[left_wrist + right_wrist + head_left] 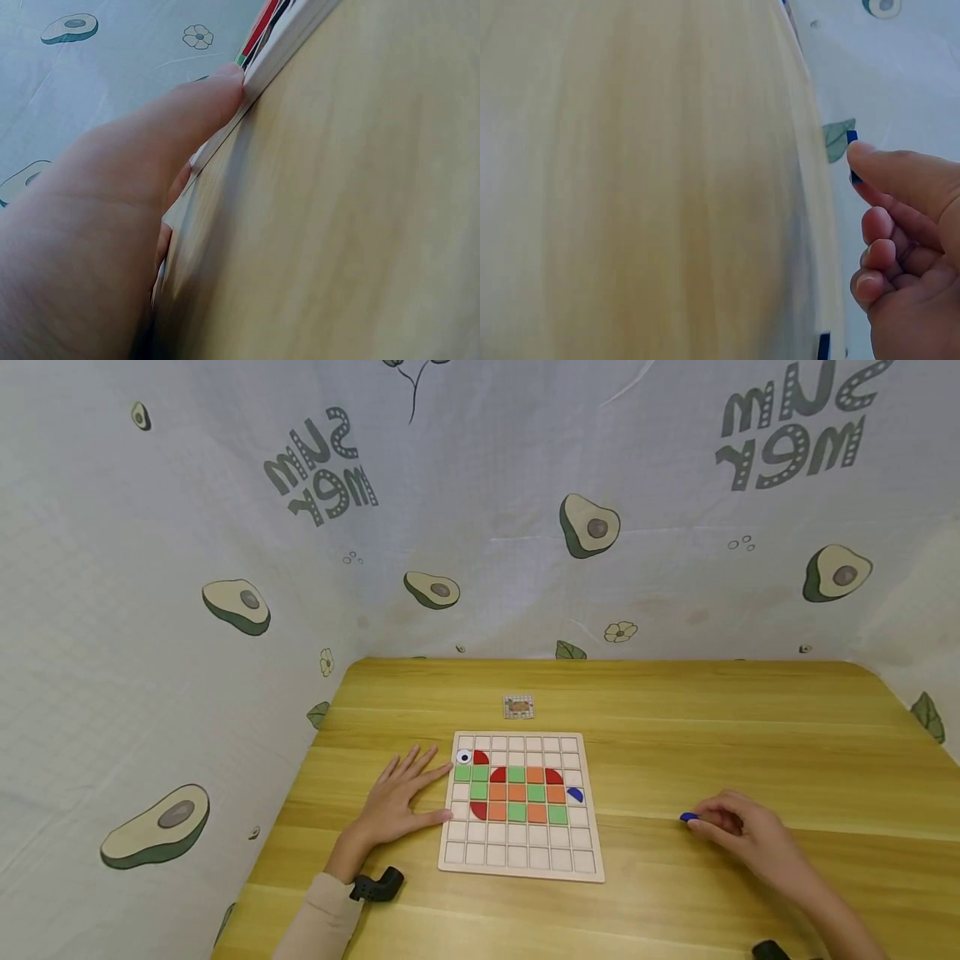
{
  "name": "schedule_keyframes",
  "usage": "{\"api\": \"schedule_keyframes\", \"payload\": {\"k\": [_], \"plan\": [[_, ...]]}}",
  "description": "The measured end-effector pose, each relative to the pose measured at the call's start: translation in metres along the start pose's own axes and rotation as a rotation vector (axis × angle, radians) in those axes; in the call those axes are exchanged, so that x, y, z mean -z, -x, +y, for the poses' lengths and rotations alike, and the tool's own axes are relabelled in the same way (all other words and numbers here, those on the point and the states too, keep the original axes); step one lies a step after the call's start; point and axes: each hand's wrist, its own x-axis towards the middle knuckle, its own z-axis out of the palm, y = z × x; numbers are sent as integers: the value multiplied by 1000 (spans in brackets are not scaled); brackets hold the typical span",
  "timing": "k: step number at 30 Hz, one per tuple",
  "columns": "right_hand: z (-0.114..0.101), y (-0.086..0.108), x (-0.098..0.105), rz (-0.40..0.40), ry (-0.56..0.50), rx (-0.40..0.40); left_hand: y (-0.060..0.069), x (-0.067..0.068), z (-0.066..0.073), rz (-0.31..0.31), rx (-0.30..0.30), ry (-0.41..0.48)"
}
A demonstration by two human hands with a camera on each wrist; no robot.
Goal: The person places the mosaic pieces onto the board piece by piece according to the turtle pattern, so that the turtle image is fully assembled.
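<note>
A pale square grid board (517, 862) lies on the table, bearing green, orange and red pieces and a round eye piece (464, 757). One blue half-round piece (575, 795) sits near its right edge. My left hand (397, 802) lies beside the board with fingers spread, thumb and a fingertip touching the left edge. In the left wrist view the thumb (202, 105) presses against the board's side (281, 56). To the right of the board, my right hand (742, 831) pinches a small blue piece (853, 156) between thumb and index finger, the other fingers curled.
A small picture card (518, 707) with a grid pattern lies behind the board. The wooden table (675, 710) meets an avocado-print cloth (495, 527) at the back and sides. Another dark blue piece (823, 346) shows low in the right wrist view.
</note>
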Motion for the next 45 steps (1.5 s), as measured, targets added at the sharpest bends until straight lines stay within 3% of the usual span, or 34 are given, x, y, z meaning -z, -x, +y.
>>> {"api": "schedule_keyframes", "payload": {"k": [8,19,33,45], "plan": [[-26,-16,-23,-24,-67,50,-1,2,2,-2,0,5],[-66,-32,-64,-115,-172,42,1,3,3,-4,-2,13],[-96,-52,-109,-169,-234,34,1,4,4,2,-5,9],[-123,-58,-147,-234,-223,-68,0,5,5,-2,-10,18]]}}
